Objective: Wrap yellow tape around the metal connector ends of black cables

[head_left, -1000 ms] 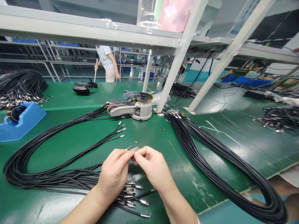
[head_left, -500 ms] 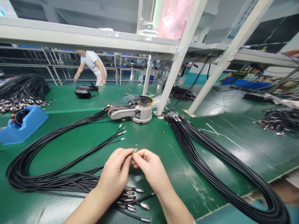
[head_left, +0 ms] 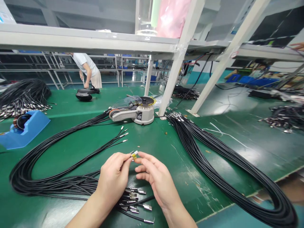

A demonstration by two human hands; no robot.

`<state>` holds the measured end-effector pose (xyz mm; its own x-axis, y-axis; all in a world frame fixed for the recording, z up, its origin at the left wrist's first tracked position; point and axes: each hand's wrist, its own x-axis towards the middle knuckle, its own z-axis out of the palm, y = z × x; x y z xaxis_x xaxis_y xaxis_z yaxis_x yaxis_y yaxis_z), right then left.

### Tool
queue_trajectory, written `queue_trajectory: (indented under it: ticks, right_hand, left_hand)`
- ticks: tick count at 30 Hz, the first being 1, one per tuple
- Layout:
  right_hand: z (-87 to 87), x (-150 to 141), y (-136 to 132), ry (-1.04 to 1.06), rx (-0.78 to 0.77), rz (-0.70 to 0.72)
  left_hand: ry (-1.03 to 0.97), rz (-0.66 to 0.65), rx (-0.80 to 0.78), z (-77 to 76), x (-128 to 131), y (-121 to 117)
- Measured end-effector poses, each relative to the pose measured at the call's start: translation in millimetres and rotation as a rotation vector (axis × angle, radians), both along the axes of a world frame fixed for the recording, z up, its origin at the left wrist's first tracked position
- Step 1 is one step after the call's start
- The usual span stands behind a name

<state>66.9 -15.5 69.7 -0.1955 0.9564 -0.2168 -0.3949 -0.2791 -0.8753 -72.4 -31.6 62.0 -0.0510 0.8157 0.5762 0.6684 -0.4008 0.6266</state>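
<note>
My left hand (head_left: 114,174) pinches a metal cable connector (head_left: 136,153) between thumb and forefinger, above the green bench. A small piece of yellow tape (head_left: 134,156) is on the connector. My right hand (head_left: 158,177) is just to its right, fingers apart, with the fingertips beside or lightly touching the tape. Below my hands lie several silver connector ends (head_left: 147,207) of black cables. The bundle of black cables (head_left: 26,167) loops round to the left, and a few of its ends (head_left: 123,135) point up beyond my hands.
A tape dispensing machine (head_left: 143,114) stands ahead, with a blue tape holder (head_left: 35,128) at left. A second looped cable bundle (head_left: 213,155) lies at right. More cables pile up at far left (head_left: 23,91). Shelf posts (head_left: 174,63) rise from the bench. A person (head_left: 86,68) bends over in the background.
My right fingers have loosened from their pinch and spread apart, showing more yellow tape on the connector. My left hand keeps its hold. The person behind has bent and turned.
</note>
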Motion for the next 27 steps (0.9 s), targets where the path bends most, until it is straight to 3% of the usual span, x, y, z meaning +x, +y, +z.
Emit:
queue_trajectory:
  ticks: [6, 10, 17, 21, 27]
  right_hand:
    - [2.2, -8.4, 2.9, -0.246, 0.193, -0.028]
    - [3.2, -11.7, 0.1, -0.344, 0.248, -0.028]
    - [3.2, -9.3, -2.9, -0.336, 0.303, -0.063]
    - [3.8, -9.0, -1.7, -0.354, 0.324, -0.072]
    - [3.5, -9.1, -2.0, -0.358, 0.331, -0.072]
  left_hand:
    - [-0.031, 0.009, -0.041, 3.4, 0.0, -1.1]
    - [-0.158, 0.039, -0.195, 6.3, -0.3, -1.8]
    - [-0.377, 0.03, -0.542, 20.5, -2.6, -0.8]
    - [-0.463, 0.01, -0.623, 25.6, -1.9, 0.7]
    - [-0.583, -0.068, -0.675, 21.5, -3.4, 2.7]
